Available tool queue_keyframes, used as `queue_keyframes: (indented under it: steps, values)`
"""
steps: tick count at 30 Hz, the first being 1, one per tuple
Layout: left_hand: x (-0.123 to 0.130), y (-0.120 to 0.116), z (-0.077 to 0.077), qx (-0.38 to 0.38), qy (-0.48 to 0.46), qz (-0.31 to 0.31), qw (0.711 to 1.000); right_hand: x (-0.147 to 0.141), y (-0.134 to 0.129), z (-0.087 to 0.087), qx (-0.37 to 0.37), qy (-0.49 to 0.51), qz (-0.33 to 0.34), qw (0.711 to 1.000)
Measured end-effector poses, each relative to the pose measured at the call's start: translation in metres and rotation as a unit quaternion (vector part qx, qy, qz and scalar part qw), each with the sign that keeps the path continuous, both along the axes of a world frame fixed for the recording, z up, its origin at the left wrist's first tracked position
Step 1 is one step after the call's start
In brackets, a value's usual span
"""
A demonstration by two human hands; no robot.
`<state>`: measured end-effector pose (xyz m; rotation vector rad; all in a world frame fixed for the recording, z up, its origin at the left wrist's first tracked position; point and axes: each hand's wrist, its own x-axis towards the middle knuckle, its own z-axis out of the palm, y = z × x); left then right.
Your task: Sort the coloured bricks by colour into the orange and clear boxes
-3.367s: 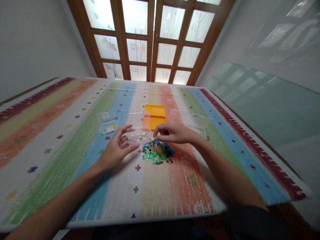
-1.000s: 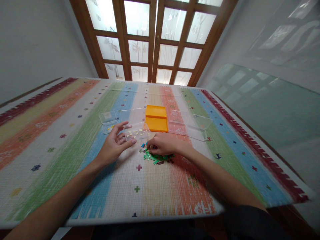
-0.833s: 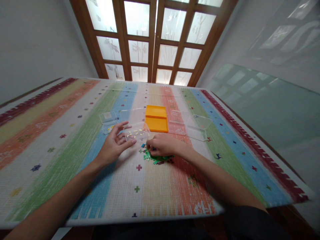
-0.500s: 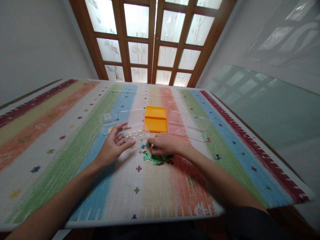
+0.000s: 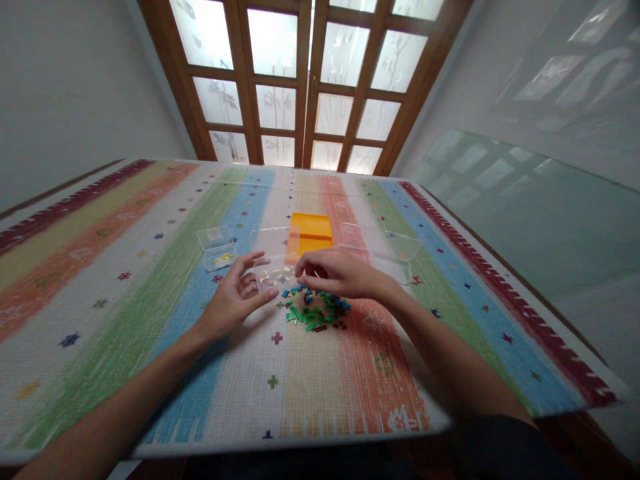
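Note:
My left hand (image 5: 233, 287) curves around the left end of a clear plastic box (image 5: 263, 285), thumb at its near side and fingers at its far side. Pale yellow small bricks (image 5: 277, 275) lie scattered inside this box, whose clear lid stands raised behind. My right hand (image 5: 337, 272) hovers over the box's right end with its fingertips pinched together; whatever they hold is too small to make out. Just below it, a pile of small green, blue and brown toy bricks (image 5: 317, 312) lies on the striped tablecloth (image 5: 250, 400).
An open orange case (image 5: 313, 225) lies behind the box. To the left is a small clear box (image 5: 219, 259) with yellow and white pieces. Further open clear boxes (image 5: 395, 270) stand to the right. Wooden glazed doors (image 5: 305, 87) rise beyond the table.
My right hand has lifted from the brick pile up to the clear box. My left hand and the box have shifted slightly right and nearer to me.

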<state>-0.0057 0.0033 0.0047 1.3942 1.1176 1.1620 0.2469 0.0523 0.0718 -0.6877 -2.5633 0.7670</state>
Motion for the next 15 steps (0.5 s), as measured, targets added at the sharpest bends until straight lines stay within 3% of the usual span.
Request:
queue_keyframes:
  steps: [15]
  values:
    - [0.005,-0.006,-0.004,0.008,-0.009,-0.066,0.998,-0.006,0.006,-0.015,0.059,-0.057,-0.014,0.996]
